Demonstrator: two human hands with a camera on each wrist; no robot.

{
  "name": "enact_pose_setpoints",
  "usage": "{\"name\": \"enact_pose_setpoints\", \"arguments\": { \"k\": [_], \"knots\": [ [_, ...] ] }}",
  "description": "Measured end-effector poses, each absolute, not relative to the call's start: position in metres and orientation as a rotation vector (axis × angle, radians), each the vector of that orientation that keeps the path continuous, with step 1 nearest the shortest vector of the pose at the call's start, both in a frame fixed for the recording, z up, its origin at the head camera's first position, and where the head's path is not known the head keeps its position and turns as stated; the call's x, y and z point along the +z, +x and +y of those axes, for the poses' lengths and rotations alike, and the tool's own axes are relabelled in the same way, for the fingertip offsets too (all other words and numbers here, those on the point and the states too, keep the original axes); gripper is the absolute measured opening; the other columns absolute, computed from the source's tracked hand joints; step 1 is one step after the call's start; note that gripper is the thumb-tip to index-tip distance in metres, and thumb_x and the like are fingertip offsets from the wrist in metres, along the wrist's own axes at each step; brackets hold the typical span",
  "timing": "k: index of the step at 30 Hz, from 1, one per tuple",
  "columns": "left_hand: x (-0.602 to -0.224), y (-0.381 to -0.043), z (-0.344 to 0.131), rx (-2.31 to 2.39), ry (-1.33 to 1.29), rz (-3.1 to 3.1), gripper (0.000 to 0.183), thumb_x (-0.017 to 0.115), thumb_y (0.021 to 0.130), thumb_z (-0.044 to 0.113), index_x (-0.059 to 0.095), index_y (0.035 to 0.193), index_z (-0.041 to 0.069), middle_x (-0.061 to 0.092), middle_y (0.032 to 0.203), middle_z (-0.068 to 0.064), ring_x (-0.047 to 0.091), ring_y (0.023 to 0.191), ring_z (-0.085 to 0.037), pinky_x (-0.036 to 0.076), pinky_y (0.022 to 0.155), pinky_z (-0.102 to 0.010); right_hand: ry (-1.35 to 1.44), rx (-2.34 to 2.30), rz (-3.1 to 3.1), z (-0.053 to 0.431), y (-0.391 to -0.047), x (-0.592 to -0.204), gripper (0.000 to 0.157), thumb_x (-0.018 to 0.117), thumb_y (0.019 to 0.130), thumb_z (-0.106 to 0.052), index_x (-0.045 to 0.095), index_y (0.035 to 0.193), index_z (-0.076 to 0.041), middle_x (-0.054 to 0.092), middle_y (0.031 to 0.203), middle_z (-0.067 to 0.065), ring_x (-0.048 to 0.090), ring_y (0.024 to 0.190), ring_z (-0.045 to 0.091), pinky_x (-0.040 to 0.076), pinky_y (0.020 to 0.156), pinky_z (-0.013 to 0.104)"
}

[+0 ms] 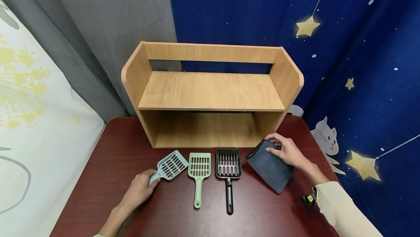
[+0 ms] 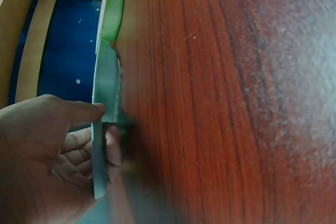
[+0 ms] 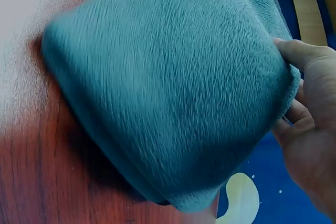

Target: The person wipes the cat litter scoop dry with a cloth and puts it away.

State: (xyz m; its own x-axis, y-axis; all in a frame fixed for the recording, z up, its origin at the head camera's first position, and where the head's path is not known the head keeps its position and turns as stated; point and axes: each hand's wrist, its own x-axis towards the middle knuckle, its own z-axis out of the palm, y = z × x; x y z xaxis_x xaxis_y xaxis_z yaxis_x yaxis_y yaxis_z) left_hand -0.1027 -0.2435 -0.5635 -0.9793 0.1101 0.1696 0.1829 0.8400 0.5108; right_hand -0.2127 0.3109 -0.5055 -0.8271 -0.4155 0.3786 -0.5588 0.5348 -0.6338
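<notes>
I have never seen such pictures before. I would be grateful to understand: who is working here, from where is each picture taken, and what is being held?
There is no machine here, only a person's two bare hands. The wide picture comes from a camera on the head, looking forward and down. The other two come from cameras on the left and right wrists, so each shows one hand up close.

The left hand pinches the handle of a light blue slotted scoop. The right hand grips the edge of a dark, folded cloth. Between them, a green scoop and a black scoop lie side by side on the reddish-brown table. Behind stands a two-level wooden shelf.
</notes>
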Motion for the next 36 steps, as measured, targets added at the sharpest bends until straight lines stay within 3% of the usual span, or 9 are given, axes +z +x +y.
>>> {"name": "enact_pose_setpoints", "arguments": {
  "k": [3,8,18,22,29,33,36],
  "knots": [
    [-0.561,-0.102,-0.244,-0.831,-0.231,-2.877,0.022,0.08,0.089,0.004,0.073,0.109,-0.004,0.069,0.089,-0.006,0.061,0.079,-0.017,0.052,0.07,-0.043,0.794,1.207,-2.573,0.31,-0.212,-0.504,0.032,0.084,0.082,0.011,0.071,0.11,0.0,0.076,0.108,0.016,0.073,0.098,0.026,0.054,0.087,0.014],
    [-0.558,-0.103,-0.244,-0.852,-0.238,-2.848,0.021,0.081,0.089,0.004,0.073,0.108,-0.002,0.069,0.09,-0.005,0.061,0.079,-0.017,0.053,0.071,-0.043,0.777,1.297,-2.604,0.314,-0.213,-0.505,0.022,0.081,0.089,0.005,0.075,0.105,-0.01,0.075,0.103,0.008,0.067,0.094,0.005,0.052,0.083,0.013],
    [-0.544,-0.11,-0.241,-0.847,-0.288,-2.81,0.021,0.081,0.089,0.004,0.074,0.108,-0.002,0.069,0.09,-0.004,0.061,0.079,-0.016,0.053,0.071,-0.042,0.759,1.384,-2.667,0.31,-0.208,-0.495,0.016,0.074,0.096,0.003,0.081,0.104,-0.008,0.079,0.103,0.011,0.067,0.096,0.005,0.051,0.08,0.016],
    [-0.538,-0.114,-0.237,-0.836,-0.306,-2.8,0.023,0.082,0.089,0.005,0.074,0.108,-0.003,0.07,0.09,-0.005,0.061,0.078,-0.016,0.053,0.071,-0.042,0.651,1.456,-2.699,0.307,-0.204,-0.489,0.013,0.073,0.098,-0.002,0.081,0.108,-0.005,0.078,0.108,0.015,0.066,0.089,0.005,0.052,0.074,0.018],
    [-0.529,-0.12,-0.232,-0.826,-0.34,-2.799,0.023,0.084,0.089,0.007,0.075,0.108,0.0,0.069,0.087,-0.001,0.06,0.076,-0.013,0.051,0.069,-0.037,0.446,1.649,-2.714,0.304,-0.2,-0.48,0.029,0.077,0.097,-0.008,0.076,0.125,-0.002,0.071,0.128,0.022,0.068,0.087,0.008,0.054,0.074,0.02],
    [-0.522,-0.124,-0.228,-0.84,-0.368,-2.807,0.021,0.084,0.09,0.008,0.076,0.108,0.002,0.069,0.089,-0.001,0.06,0.077,-0.012,0.051,0.069,-0.035,0.437,1.694,-2.67,0.302,-0.197,-0.475,0.034,0.08,0.094,-0.006,0.074,0.128,-0.002,0.069,0.13,0.023,0.067,0.083,0.009,0.052,0.07,0.02],
    [-0.515,-0.128,-0.224,-0.856,-0.404,-2.813,0.02,0.084,0.09,0.009,0.076,0.108,0.003,0.071,0.093,-0.001,0.062,0.079,-0.012,0.052,0.071,-0.035,0.452,1.659,-2.631,0.297,-0.195,-0.471,0.035,0.082,0.092,-0.006,0.076,0.126,-0.003,0.069,0.128,0.021,0.068,0.093,0.005,0.054,0.076,0.017]
  ]
}}
